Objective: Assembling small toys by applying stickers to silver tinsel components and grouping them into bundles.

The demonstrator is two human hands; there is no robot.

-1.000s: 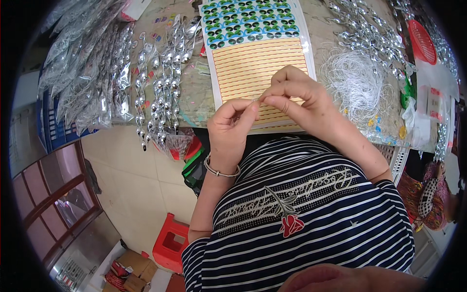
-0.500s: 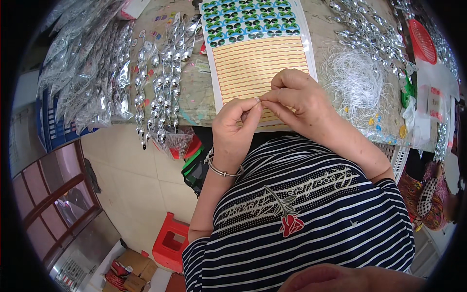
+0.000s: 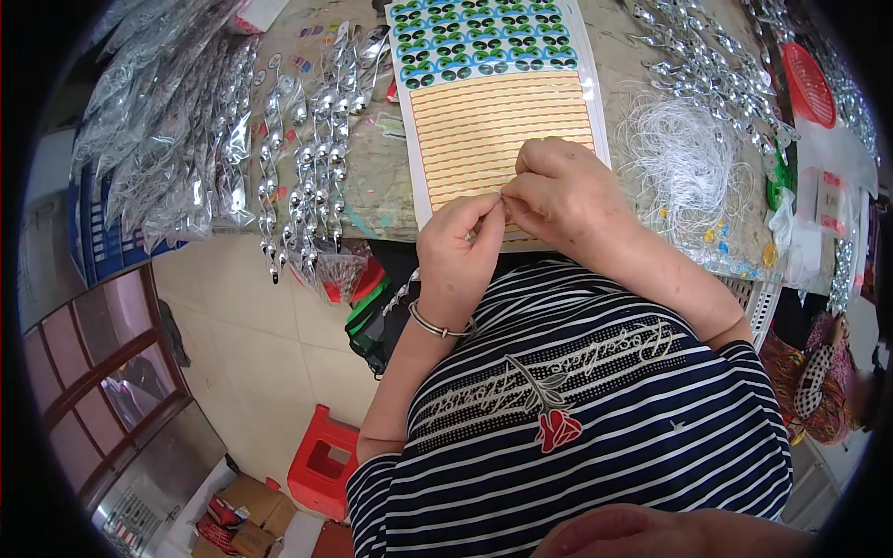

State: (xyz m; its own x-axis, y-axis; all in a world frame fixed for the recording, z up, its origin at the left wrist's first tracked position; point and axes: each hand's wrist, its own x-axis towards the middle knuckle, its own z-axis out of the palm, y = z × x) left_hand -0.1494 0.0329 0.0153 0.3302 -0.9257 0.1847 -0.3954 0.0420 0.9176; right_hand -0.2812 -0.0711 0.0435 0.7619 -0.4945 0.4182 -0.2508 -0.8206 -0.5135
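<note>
Above the table's near edge, my left hand (image 3: 458, 256) and my right hand (image 3: 572, 195) meet with fingertips pinched together. A tiny whitish bit shows between them, too small to name. Behind my left wrist hangs a silver twisted strip (image 3: 402, 294); my hand hides its upper end. Under both hands lies a printed sheet (image 3: 502, 121) with yellow and red stripes and rows of green, blue and black shapes. A tangled heap of white thread (image 3: 684, 163) lies to the right of my right hand.
Silver twisted strips (image 3: 321, 158) hang over the table edge at left, beside a pile of clear-wrapped silver pieces (image 3: 167, 121). More silver strips (image 3: 702, 60) and a red basket (image 3: 807, 84) lie at right. A red stool (image 3: 323, 465) stands on the floor.
My left hand has shifted slightly to the right and down, its fingertips closer against my right hand's. The whitish bit between them shows less.
</note>
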